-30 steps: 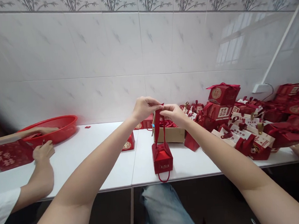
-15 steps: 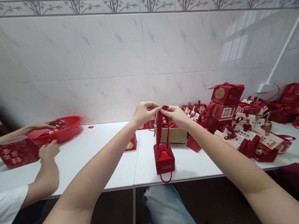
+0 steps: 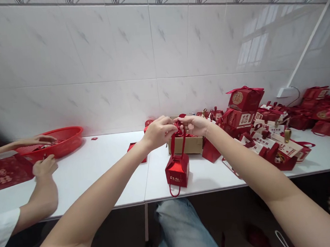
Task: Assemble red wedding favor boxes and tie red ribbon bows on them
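Note:
A small red gift box (image 3: 178, 171) with light lettering stands near the front edge of the white table, a thin cord loop hanging from its lower front. Red ribbon (image 3: 172, 144) rises from its top to both of my hands. My left hand (image 3: 160, 132) is closed, fingertips pinching the ribbon. Opposite it, my right hand (image 3: 193, 125) is closed on the ribbon's upper part, which looks bunched between the hands. The exact fold is too small to make out.
Behind the box sits an open cardboard box (image 3: 192, 145) of red items. Stacked red gift boxes (image 3: 244, 99) and several others crowd the right. At left, another person's hands work by a red basin (image 3: 74, 140) and a red bag (image 3: 7, 172). A red box (image 3: 143, 157) lies near my left forearm.
The ribbon's upper end has gone from a held-up loop to a bunch between my fingers. The gift box has turned slightly. At right, another person's hand has moved down off the table.

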The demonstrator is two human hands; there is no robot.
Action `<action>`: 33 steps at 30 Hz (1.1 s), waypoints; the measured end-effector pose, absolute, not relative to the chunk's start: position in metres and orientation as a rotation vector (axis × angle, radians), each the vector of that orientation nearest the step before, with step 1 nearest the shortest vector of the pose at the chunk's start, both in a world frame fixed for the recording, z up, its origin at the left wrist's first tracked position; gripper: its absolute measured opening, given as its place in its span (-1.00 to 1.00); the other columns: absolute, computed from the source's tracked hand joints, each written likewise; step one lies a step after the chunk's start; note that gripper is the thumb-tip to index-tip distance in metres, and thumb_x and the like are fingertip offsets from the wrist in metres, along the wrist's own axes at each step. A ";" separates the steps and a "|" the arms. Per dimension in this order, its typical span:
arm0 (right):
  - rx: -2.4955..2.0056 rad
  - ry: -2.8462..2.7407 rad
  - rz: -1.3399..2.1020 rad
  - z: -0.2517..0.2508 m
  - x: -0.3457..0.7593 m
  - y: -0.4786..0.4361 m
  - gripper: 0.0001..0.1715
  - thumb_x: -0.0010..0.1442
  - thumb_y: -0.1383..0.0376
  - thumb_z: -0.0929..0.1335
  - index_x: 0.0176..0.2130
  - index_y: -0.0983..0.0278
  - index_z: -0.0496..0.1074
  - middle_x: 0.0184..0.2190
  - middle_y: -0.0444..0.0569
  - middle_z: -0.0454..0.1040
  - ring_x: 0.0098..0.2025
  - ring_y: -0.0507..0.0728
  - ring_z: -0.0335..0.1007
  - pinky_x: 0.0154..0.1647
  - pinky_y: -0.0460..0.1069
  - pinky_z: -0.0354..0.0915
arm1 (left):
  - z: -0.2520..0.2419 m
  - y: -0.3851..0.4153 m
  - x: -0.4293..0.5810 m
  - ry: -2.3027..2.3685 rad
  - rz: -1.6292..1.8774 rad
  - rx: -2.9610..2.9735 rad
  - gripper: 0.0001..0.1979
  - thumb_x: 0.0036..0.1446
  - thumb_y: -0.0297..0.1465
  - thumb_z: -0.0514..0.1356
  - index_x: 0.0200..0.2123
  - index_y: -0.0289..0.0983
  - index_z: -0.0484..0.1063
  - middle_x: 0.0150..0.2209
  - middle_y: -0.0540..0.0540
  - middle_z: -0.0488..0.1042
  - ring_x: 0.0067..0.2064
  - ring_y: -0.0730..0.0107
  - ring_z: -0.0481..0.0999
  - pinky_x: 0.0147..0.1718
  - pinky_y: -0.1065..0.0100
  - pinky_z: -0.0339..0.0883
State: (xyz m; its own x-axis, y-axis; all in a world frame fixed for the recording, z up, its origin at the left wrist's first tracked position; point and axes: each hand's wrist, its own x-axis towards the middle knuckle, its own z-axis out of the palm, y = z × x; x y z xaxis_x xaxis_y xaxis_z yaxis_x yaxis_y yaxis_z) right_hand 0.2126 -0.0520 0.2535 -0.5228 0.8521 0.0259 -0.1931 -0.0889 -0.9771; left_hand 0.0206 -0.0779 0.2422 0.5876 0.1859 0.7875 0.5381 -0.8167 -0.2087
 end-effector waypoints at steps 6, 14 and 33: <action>-0.819 -1.562 1.713 0.263 0.221 -0.057 -0.95 0.03 0.40 0.40 -0.39 0.36 0.49 -0.41 -0.01 0.50 -0.37 0.03 0.41 -0.27 -0.06 0.34 | 0.229 -0.081 0.021 -0.631 -1.130 -2.571 -0.84 0.12 -0.40 0.15 -0.44 -0.21 0.52 -0.39 -0.07 0.41 -0.32 0.40 0.37 -0.35 0.34 0.32; -0.817 -2.417 0.376 0.273 0.228 -0.070 -0.83 0.10 0.31 0.32 -0.41 0.30 0.52 -0.44 -0.07 0.44 -0.42 0.01 0.31 -0.35 -0.05 0.26 | 0.241 -0.079 0.037 -1.589 -2.185 -2.835 -0.76 0.16 -0.21 0.09 -0.29 -0.28 0.35 -0.31 -0.07 0.42 -0.31 0.43 0.41 -0.31 0.35 0.29; -0.343 -2.207 0.033 0.227 0.231 -0.060 -0.77 0.23 0.31 0.26 -0.25 0.19 0.52 0.00 0.08 0.29 0.05 0.16 0.30 0.01 0.11 0.36 | 0.238 -0.082 0.044 -1.786 -2.277 -3.119 -0.76 -0.14 -0.25 0.32 -0.48 -0.32 0.46 -0.44 -0.05 0.43 -0.36 0.43 0.41 -0.35 0.37 0.22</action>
